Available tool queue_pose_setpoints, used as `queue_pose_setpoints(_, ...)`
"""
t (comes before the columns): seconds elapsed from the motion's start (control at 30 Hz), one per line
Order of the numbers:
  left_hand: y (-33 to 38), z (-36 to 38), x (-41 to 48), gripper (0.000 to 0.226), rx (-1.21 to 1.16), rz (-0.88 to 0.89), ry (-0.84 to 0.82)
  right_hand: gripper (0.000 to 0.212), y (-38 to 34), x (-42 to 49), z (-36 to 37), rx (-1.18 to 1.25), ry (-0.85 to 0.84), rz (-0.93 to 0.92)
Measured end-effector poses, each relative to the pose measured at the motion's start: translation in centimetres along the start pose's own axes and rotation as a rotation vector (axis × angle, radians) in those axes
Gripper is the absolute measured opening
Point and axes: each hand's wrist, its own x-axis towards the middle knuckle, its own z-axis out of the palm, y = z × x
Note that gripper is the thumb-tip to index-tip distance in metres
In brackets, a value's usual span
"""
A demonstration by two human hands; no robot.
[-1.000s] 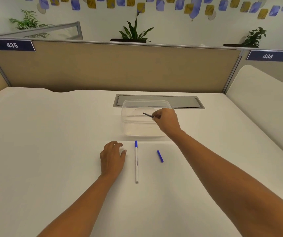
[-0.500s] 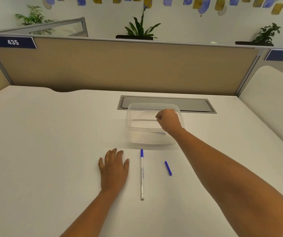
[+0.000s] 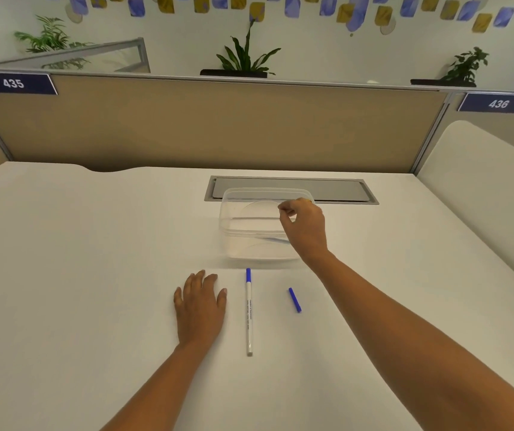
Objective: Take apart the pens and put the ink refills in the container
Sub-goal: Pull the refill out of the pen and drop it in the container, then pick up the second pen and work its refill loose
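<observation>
A clear plastic container [image 3: 233, 213] stands mid-table. Inside it, a thin ink refill [image 3: 275, 241] lies near the front wall. My right hand [image 3: 303, 227] hovers over the container's right side, its fingers loosely curled and slightly apart, holding nothing. Palm down, my left hand [image 3: 201, 304] rests flat on the table with fingers spread. Just right of it lies a white pen barrel [image 3: 248, 315] with a blue tip pointing away from me. A small blue cap [image 3: 294, 300] sits further right.
A grey cable-tray cover [image 3: 336, 189] is set into the white desk [image 3: 78, 275] behind the container. A beige partition [image 3: 218, 126] closes the far edge, and a second desk [image 3: 482, 188] adjoins on the right.
My right hand carried a dark refill over the container and let it go; the refill now lies inside. My left hand flattened on the table.
</observation>
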Motion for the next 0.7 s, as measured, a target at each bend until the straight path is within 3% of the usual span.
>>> queue_pose_setpoints(0.13, 0.5, -0.2, -0.8, 0.039, -0.042, -0.01, -0.007, 0.017, 0.9, -3.2, -1.2, 0.009, 0.029, 0.038)
queue_pose_setpoints(0.33, 1.2, -0.5, -2.0, 0.032, -0.083, -0.026, -0.012, 0.019, 3.6, -8.1, -2.5, -0.101, -0.109, 0.137)
queue_pose_setpoints(0.47, 2.3, -1.1, -2.5, 0.021, -0.194, -0.034, 0.005, 0.023, 6.0, -10.9, -3.9, -0.188, -0.111, 0.242)
queue_pose_setpoints(0.6, 3.6, -1.2, -3.2, 0.029, -0.281, -0.051, -0.044, 0.021, 7.6, -12.2, -6.0, -0.22, -0.047, 0.371)
queue_pose_setpoints(0.7, 4.6, -1.3, -3.5, 0.042, -0.191, -0.073, -0.096, 0.027, 8.2, -12.5, -7.1, -0.267, -0.111, 0.488)
